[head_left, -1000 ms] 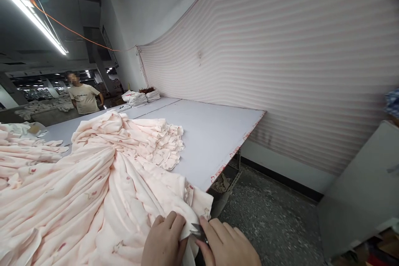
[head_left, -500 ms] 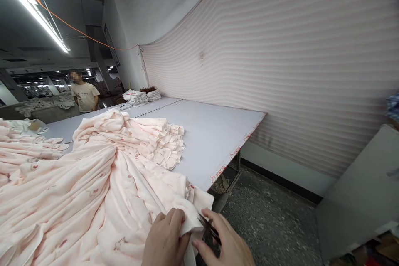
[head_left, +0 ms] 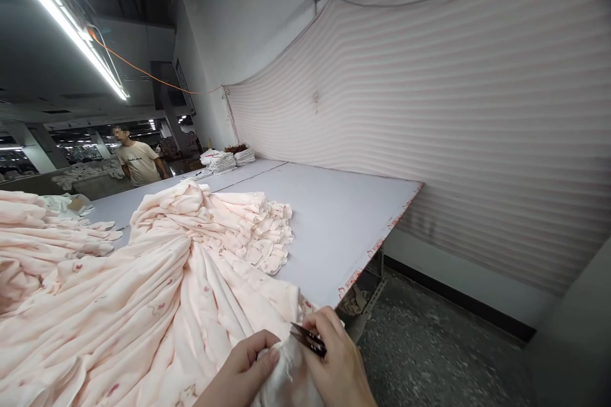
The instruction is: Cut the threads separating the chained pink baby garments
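My right hand [head_left: 334, 356] is closed around a pair of dark thread snips [head_left: 309, 339], their pointed blades aimed left over the cloth edge. Pinched between the thumb and fingers of my left hand [head_left: 251, 365] is the edge of a pale pink fabric piece [head_left: 286, 376]. A loose white thread or frayed bit shows on that edge, just below the snips' tips. The fabric joins a large heap of pale pink printed cloth [head_left: 157, 305] that spreads over the near left of the table.
The grey table [head_left: 344, 203] has a taped right edge, with floor [head_left: 429, 337] beyond it. Stacked white cloth [head_left: 222, 160] lies at the far end. Striped sheeting [head_left: 429, 95] hangs along the wall. A person [head_left: 138, 159] stands at the back left.
My left hand has turned, bringing the fabric edge up with its thumb on top. The snips now sit higher and point left. The camera view has tilted upward slightly.
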Demonstrator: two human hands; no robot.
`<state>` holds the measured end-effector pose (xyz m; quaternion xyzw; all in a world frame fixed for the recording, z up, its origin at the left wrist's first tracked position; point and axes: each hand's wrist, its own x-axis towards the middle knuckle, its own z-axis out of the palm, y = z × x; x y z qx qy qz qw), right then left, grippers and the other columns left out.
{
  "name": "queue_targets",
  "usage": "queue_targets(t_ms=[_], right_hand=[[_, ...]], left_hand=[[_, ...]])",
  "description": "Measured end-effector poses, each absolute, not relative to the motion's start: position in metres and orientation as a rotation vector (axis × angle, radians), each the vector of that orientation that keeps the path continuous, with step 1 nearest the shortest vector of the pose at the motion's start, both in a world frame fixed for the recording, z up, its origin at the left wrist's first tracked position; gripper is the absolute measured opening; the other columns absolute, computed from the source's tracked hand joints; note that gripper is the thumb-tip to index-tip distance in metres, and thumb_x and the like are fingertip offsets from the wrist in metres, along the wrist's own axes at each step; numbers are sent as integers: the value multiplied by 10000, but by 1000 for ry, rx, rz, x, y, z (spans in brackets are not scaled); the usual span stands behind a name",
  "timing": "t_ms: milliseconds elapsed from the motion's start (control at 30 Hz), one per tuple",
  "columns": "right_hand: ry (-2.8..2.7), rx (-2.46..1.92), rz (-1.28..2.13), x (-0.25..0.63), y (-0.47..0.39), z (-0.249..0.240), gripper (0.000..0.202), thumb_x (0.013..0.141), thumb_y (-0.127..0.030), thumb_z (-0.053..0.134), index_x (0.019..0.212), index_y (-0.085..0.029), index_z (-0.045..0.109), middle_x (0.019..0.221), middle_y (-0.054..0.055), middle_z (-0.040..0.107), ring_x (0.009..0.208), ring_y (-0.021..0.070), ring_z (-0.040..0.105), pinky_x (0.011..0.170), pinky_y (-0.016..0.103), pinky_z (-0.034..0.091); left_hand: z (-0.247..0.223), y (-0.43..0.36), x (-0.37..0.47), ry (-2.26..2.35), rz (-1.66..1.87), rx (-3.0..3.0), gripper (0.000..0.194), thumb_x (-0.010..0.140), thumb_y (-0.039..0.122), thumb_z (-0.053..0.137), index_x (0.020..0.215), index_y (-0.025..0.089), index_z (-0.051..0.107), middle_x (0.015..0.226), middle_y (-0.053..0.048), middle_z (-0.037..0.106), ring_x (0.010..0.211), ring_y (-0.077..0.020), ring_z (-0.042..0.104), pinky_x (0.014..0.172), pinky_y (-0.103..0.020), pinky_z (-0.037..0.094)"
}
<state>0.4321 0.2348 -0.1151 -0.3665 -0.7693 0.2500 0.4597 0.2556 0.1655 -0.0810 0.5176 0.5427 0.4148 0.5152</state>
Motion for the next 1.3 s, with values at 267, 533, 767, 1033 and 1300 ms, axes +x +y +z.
queue_targets(t_ms=[267,533,767,1033,1300], right_hand=[[-1935,-616,746,418,226,-123,246,802,-237,477,986,-248,640,895,36,699,687,164,681,591,204,525],[-1804,-784,838,399,231,-127,293,949,-403,382,866,-216,592,671,11,670,581,176,648,561,226,452],[-1758,-817,1081,421,238,-105,225,831,-419,587,816,-198,623,751,27,657,701,189,653,630,225,504],[-2015,-805,1105,428,242,-105,209,767,-361,646,907,-261,765,806,37,747,747,220,692,677,261,511],[-1680,-765,1624,417,246,-123,337,696,-518,702,718,-189,776,595,-2,670,604,181,586,578,247,413]], left_hand=[[-77,169,261,1331,1052,1307,406,854,563,524,808,165,586,764,5,553,786,-159,503,769,-275,383],[-85,174,263,1531,1072,1346,415,776,549,617,890,158,697,767,-15,614,805,-196,535,798,-304,385],[-95,175,256,1507,1186,1139,501,725,644,625,821,153,653,701,4,585,667,-141,477,641,-250,364],[-105,176,257,1499,1137,1387,442,820,601,527,840,172,631,721,-4,584,718,-164,507,708,-267,381],[-97,174,259,1609,1052,1416,349,820,505,521,795,177,636,649,19,528,647,-151,488,633,-243,389]])
